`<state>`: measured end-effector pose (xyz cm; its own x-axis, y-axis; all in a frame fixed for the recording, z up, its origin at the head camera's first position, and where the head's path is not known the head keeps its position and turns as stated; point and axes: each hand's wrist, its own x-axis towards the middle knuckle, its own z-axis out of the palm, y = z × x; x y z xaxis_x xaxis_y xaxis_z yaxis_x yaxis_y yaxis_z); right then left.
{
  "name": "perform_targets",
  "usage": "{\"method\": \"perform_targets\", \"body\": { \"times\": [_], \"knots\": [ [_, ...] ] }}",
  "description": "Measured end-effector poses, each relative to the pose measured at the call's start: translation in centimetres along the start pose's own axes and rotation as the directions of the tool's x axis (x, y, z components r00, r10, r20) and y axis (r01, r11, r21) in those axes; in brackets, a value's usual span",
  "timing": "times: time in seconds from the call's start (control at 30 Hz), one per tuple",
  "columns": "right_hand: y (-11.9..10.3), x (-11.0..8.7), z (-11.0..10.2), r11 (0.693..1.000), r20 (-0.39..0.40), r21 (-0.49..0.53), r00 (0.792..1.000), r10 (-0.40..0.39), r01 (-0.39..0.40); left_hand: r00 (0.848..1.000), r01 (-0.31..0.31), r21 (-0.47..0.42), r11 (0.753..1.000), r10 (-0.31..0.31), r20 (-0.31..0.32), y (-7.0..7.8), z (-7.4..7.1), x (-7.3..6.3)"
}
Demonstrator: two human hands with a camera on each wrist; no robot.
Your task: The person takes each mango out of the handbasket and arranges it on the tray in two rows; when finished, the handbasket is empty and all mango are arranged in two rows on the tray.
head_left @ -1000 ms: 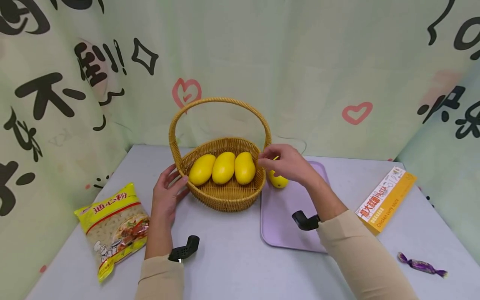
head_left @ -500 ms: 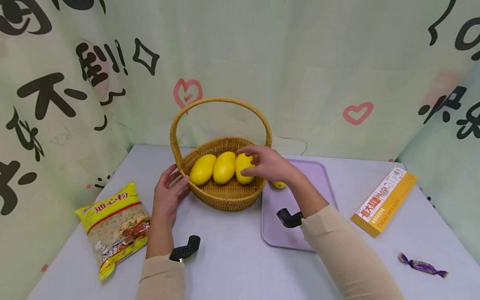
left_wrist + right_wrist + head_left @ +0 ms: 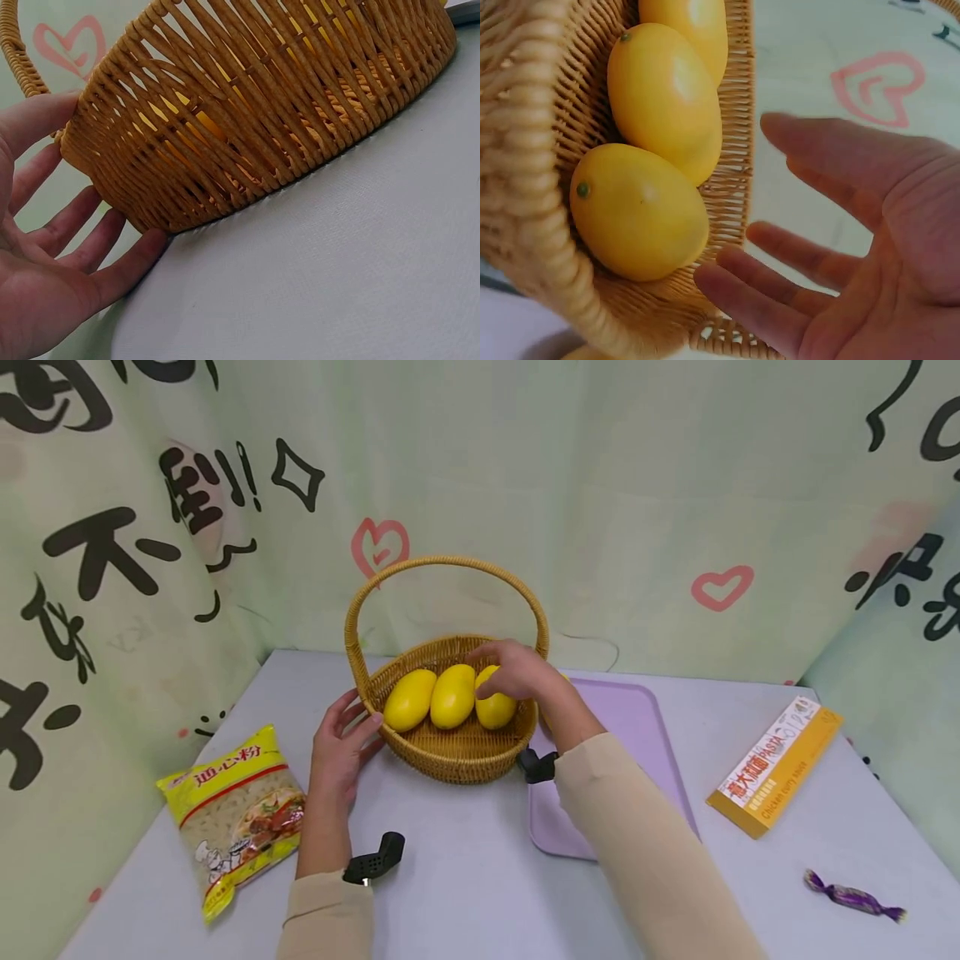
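Three yellow mangoes lie side by side in a wicker basket [image 3: 457,768] with a tall arched handle. My left hand [image 3: 339,752] rests against the basket's left side, its thumb at the rim and its extended fingers [image 3: 64,225] touching the woven wall. Over the basket's right side, my right hand [image 3: 517,672] is spread beside the rightmost mango [image 3: 495,703], partly covering it in the head view. The right wrist view shows a gap between these fingers and that mango [image 3: 637,214]. Another yellow fruit [image 3: 583,353] peeks out below the basket, mostly hidden.
A lilac tray [image 3: 622,727] lies right of the basket under my right forearm. Farther right are a yellow and white pasta box [image 3: 776,766] and a purple wrapped candy [image 3: 855,897]. A bag of pasta [image 3: 236,818] lies at the left. A printed curtain hangs behind the table.
My right hand has moved left from above the fruit on the tray to over the rightmost mango in the basket. My left hand has stayed at the basket's side.
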<state>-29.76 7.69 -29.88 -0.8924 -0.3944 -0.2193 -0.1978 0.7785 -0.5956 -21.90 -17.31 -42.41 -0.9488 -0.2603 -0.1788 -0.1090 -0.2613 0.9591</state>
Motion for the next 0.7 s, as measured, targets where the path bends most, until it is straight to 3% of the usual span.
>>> {"method": "perform_targets", "body": {
  "times": [0.33,0.7],
  "knots": [
    [-0.2,1.9,1.0,0.987,-0.011,0.055,0.988,0.153,-0.152,1.000,-0.004,-0.003,1.000,0.004,-0.005,-0.1,0.0,0.1],
    [0.2,2.4,1.9,0.978,-0.004,-0.092,0.982,0.190,-0.190,1.000,-0.009,0.001,1.000,0.009,-0.001,-0.2,0.0,0.2]
  ]
}}
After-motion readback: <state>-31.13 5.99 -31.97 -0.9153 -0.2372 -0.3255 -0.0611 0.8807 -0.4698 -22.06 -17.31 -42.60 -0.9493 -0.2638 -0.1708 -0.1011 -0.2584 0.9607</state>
